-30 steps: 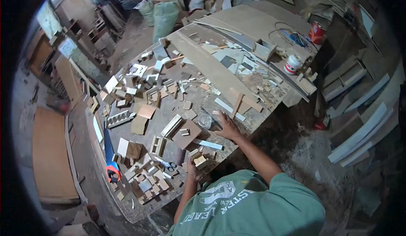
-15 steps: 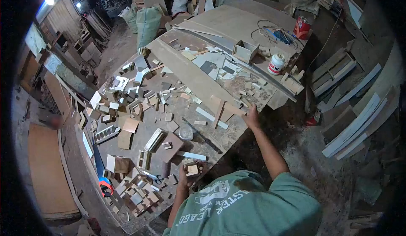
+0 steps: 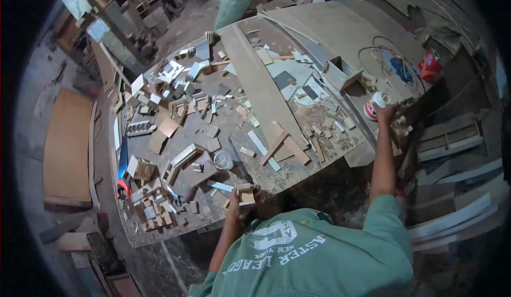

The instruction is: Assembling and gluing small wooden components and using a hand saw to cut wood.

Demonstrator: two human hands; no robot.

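My left hand [image 3: 234, 207], at the table's near edge, is closed around a small wooden box [image 3: 246, 197] with pale faces. Farther off to the right, my right hand [image 3: 387, 114] has its fingers wrapped round a white plastic jar [image 3: 379, 99] with a red label, which stands on the table. Beside the jar sits an open wooden box [image 3: 340, 73]. Near my left hand lie a white strip [image 3: 220, 185], a clear round tub [image 3: 223, 160] and a dark rod [image 3: 240, 161].
Wood offcuts [image 3: 154, 212] cover the left of the worktable [image 3: 298, 182]. A handsaw with an orange handle [image 3: 123, 189] lies along its left edge, near scissors [image 3: 173, 197]. A long board [image 3: 261, 86] crosses the middle. A red can [image 3: 429, 67] stands by coiled wire at far right.
My right hand has moved from the long board's near end, rightward and away from me, onto the jar. My left hand still holds the small box. The view has shifted.
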